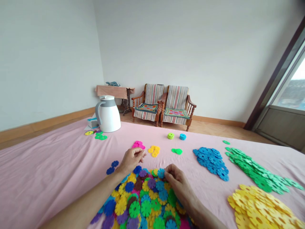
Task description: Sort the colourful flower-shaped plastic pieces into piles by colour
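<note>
A mixed heap of plastic snowflake discs (145,208) in many colours lies on the pink cloth right in front of me. Over its far edge, my left hand (130,161) is closed in a pinch just short of a small group of pink discs (138,144); whatever its fingertips hold is hidden. At the heap's far right edge, my right hand (178,178) is closed, thumb and finger on the rim of a light blue disc (161,173). Small yellow discs (154,150) and green discs (177,151) lie beyond the hands.
Sorted piles of blue discs (211,161), green discs (258,171) and yellow discs (260,206) spread to the right. Two short stacks, a lime stack (170,136) and a blue stack (182,136), stand farther back. A white jug (109,116) stands at the back left.
</note>
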